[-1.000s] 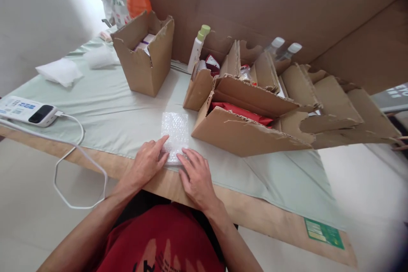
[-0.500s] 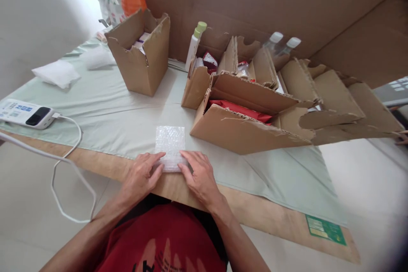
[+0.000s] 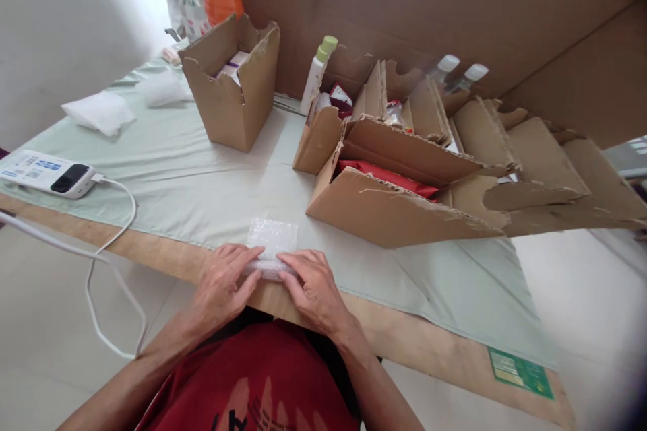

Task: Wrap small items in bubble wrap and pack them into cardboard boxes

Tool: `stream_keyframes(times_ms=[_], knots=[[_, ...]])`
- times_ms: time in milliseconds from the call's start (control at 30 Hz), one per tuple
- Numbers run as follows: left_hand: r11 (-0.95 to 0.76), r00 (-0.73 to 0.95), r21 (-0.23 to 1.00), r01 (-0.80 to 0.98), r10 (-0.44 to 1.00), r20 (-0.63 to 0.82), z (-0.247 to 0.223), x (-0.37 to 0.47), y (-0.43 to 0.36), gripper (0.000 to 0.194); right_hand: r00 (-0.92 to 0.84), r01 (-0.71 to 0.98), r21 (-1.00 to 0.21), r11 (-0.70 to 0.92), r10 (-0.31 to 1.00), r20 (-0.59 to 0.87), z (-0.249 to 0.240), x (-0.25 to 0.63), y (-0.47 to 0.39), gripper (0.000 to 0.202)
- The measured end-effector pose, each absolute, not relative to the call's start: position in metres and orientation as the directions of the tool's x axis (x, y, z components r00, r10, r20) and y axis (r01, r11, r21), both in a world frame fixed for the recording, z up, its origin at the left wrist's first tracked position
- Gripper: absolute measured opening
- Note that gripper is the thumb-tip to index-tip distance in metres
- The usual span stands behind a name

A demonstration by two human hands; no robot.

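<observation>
A small sheet of bubble wrap (image 3: 271,242) lies flat on the pale green cloth (image 3: 202,188) at the near edge of the tabletop (image 3: 414,343). Both hands rest on its near end: the left hand (image 3: 220,286) and the right hand (image 3: 313,289) have their fingers curled down onto that near edge, fingertips almost meeting in the middle, pressing or pinching the wrap where it looks rolled or folded over.

Just beyond the wrap, to the right, a long low cardboard box (image 3: 389,212) with torn flaps holds a red packet (image 3: 389,178), and more cardboard dividers (image 3: 526,161) run off to the right. Behind it stand a white bottle with a green cap (image 3: 317,74) and two clear bottles with white caps (image 3: 457,77). A taller open carton (image 3: 232,91) stands well apart at the back left, with small boxes inside. A white power bank (image 3: 48,174) sits at the left edge, its white cable (image 3: 108,242) looping over the side. Crumpled white wrapping (image 3: 98,111) lies far left. Nothing stands between the hands and the wrap
</observation>
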State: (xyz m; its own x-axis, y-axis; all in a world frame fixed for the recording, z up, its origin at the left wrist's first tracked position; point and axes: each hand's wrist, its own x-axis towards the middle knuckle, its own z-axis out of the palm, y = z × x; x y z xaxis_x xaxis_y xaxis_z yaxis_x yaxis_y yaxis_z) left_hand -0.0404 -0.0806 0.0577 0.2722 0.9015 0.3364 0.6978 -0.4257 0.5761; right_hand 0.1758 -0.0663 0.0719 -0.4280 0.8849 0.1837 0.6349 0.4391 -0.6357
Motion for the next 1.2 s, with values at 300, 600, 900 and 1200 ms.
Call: stream_keyframes(times_ms=[300, 600, 900, 1200], knots=[[-0.236, 0.018, 0.616, 0.752, 0.941, 0.338, 0.049, -0.040, -0.058, 0.031, -0.465, 0.714, -0.451, 0.535, 0.844, 0.266, 0.065, 0.167, -0.062, 0.028], [0.323, -0.043, 0.930, -0.175, 0.941, -0.335, 0.070, -0.018, -0.093, 0.083, -0.247, 0.490, -0.851, 0.186, 0.967, 0.069, 0.076, 0.167, -0.072, 0.021], [0.155, 0.173, 0.988, -0.029, 0.974, -0.147, 0.082, 0.014, -0.086, 0.060, -0.074, 0.178, -0.976, -0.129, 0.987, -0.144, 0.078, 0.225, -0.110, 0.030], [-0.599, 0.121, 0.597, 0.534, 0.753, 0.646, 0.155, 0.072, 0.009, 0.047, 0.214, 0.569, -0.800, 0.192, 0.904, 0.370, 0.195, 0.329, -0.098, 0.014]])
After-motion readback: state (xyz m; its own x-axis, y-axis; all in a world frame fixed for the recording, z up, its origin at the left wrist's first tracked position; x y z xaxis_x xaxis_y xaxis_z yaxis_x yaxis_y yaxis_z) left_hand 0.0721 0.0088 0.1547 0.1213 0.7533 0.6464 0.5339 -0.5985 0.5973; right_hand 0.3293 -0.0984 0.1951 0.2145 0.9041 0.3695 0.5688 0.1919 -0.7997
